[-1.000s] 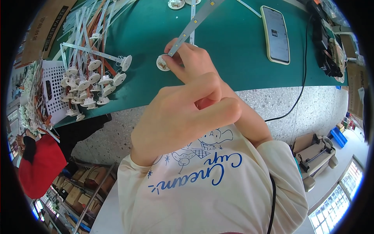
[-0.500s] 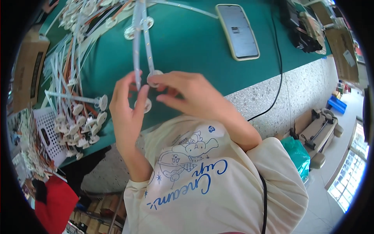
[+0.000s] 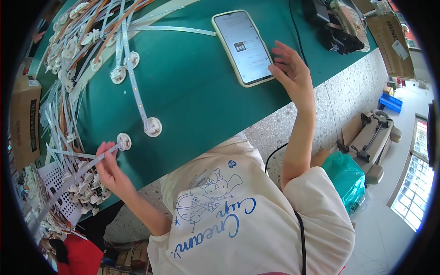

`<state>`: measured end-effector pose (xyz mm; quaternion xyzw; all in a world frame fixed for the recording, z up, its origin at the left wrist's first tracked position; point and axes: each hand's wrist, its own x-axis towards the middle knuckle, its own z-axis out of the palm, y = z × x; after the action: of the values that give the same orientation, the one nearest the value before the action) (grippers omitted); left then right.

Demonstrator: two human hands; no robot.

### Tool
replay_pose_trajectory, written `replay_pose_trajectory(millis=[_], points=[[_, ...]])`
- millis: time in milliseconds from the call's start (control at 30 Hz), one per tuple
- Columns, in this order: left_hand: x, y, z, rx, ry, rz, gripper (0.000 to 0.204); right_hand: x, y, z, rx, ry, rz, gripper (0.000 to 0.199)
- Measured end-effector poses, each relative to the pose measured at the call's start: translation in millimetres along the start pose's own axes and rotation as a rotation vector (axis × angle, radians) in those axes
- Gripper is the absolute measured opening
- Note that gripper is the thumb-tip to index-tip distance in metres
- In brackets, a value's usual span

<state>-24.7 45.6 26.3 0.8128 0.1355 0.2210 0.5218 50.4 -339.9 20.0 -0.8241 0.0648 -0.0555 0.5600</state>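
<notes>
Pinched in the fingers of my left hand point(image 3: 110, 170) is an LED strip point(image 3: 75, 178), close to the round white end piece point(image 3: 124, 141) it carries. The rest of that strip slants down to the lower left. My right hand point(image 3: 294, 75) is held up with fingers apart and nothing in them, its thumb by the right edge of a phone point(image 3: 245, 57). Whether the thumb touches the phone, I cannot tell. The phone lies face up, screen lit, in a pale case. Between my hands, another LED strip point(image 3: 135, 91) rests on the table, a white disc point(image 3: 153, 127) at its near end.
Strips with white discs point(image 3: 71, 46) heap up on the green table's point(image 3: 192, 101) far left. More sit by a perforated white basket point(image 3: 68, 206). A black cable point(image 3: 297, 27) passes right of the phone. Cardboard boxes point(image 3: 25, 119) flank the table; a teal bag point(image 3: 343, 176) lies lower right.
My hands have parted. The left went down and left with a strip; the right moved right, off a disc, to the phone. A strip with its disc now lies on the table.
</notes>
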Motion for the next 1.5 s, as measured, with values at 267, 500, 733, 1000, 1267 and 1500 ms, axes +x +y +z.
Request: replay_pose_trajectory(millis=[267,500,733,1000,1267,1500], points=[[8,-19,-14,0.126,-0.064,-0.005,0.028,0,-2,-4,-0.042,-0.107,-0.060,0.059],[8,-30,2,-0.023,0.071,-0.039,0.030,-1,7,1,0.211,0.087,0.022,0.037],[10,-31,2,-0.013,0.085,-0.041,0.032,-6,6,10,-0.037,0.182,-0.080,0.020],[9,-32,3,-0.004,0.115,-0.049,0.032,-8,-2,15,-0.330,0.193,-0.234,0.017],[10,-31,3,-0.017,0.132,-0.067,0.032,-7,3,12,-0.201,0.161,-0.205,0.019],[10,-39,3,0.021,0.172,0.001,0.026,-6,4,14,-0.164,0.171,-0.173,0.018]])
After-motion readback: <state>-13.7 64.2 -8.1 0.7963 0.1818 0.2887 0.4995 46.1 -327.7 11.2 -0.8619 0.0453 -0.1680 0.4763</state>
